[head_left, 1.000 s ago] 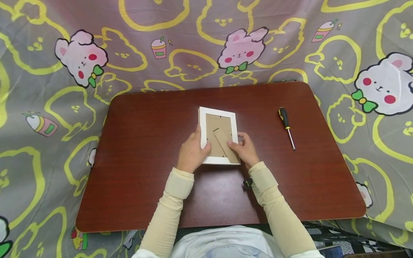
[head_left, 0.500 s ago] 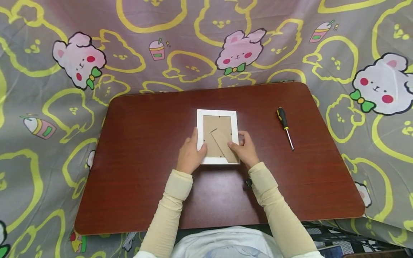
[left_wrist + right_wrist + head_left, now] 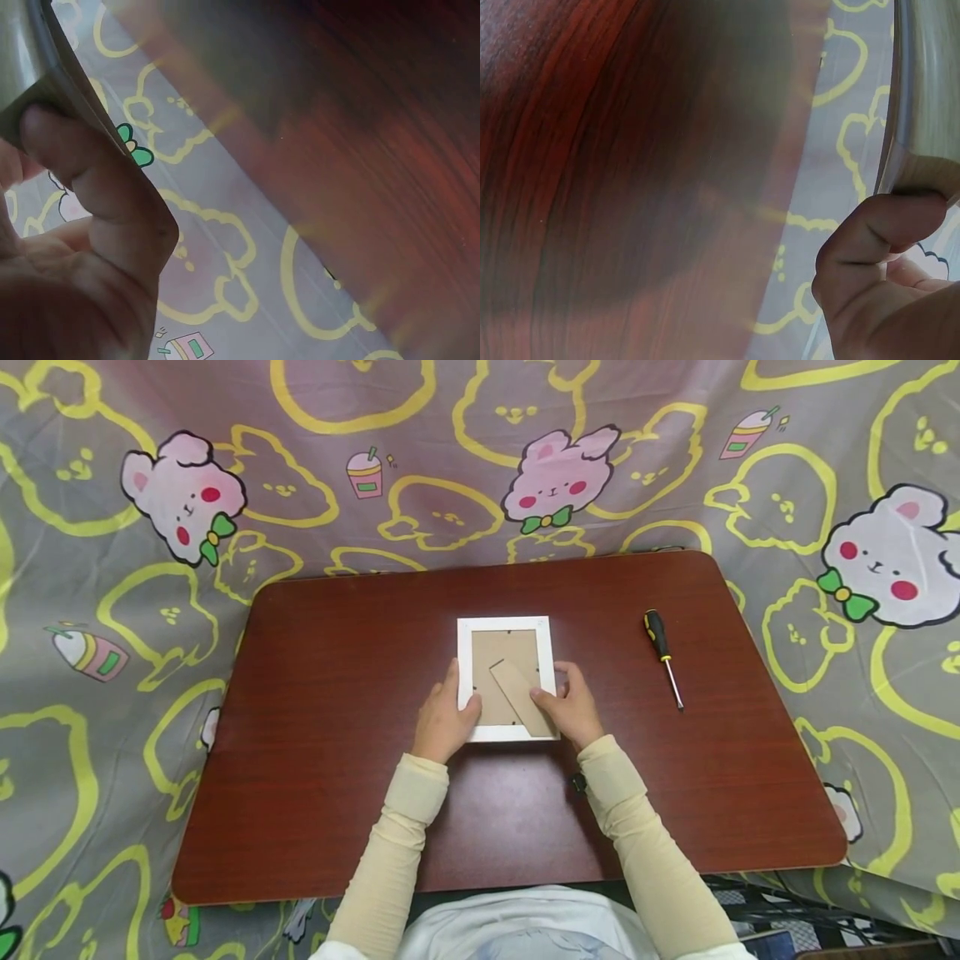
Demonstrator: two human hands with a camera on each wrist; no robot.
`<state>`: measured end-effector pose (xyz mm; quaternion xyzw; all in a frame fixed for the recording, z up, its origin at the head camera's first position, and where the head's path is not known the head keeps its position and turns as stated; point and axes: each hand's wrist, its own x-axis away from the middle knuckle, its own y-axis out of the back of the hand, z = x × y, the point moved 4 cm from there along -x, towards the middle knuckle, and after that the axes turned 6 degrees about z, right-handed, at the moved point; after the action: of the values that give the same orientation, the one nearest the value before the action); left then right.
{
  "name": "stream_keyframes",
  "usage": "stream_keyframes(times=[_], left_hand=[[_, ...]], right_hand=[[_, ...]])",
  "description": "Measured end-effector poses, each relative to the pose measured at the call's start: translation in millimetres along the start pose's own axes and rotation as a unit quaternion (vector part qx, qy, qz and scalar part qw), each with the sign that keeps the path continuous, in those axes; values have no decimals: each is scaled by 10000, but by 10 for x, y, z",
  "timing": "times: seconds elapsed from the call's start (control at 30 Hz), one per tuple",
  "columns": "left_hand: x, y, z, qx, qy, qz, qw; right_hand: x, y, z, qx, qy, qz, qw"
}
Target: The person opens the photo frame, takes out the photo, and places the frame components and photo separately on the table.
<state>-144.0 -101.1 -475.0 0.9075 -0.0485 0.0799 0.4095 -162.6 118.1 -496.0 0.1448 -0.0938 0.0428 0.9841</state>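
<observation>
Between both hands is a white picture frame point(image 3: 504, 732), its brown backboard point(image 3: 491, 647) turned up toward the head camera. A slanted stand leg point(image 3: 517, 693) lies on the backboard, and small dark tabs show along the inner edges. My left hand point(image 3: 442, 718) grips the left side, thumb on the face of the frame. On the lower right, my right hand point(image 3: 573, 706) grips the other side, its thumb on the stand leg. Both wrist views show curled fingers against the frame's edge point(image 3: 45, 75). The frame's front is hidden in the head view.
A screwdriver point(image 3: 663, 647) with a black and yellow handle lies on the right of the brown table point(image 3: 337, 693). A patterned cloth point(image 3: 420, 410) hangs behind and beside the table. A small dark object point(image 3: 577, 782) shows at the right wrist.
The picture frame has turned slightly and now stands straighter and flatter to the head view. Both hands keep their hold, and the screwdriver lies still.
</observation>
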Motion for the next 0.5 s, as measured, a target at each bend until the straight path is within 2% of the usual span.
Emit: stream_keyframes(times=[0.27, 0.5], left_hand=[[-32, -49, 75, 63, 49, 291, 9995], [-62, -149, 176, -47, 214, 548, 9983]], right_hand=[[-22, -18, -49, 480, -7, 137, 9988], [-53, -77, -182, 663, -232, 321, 9970]])
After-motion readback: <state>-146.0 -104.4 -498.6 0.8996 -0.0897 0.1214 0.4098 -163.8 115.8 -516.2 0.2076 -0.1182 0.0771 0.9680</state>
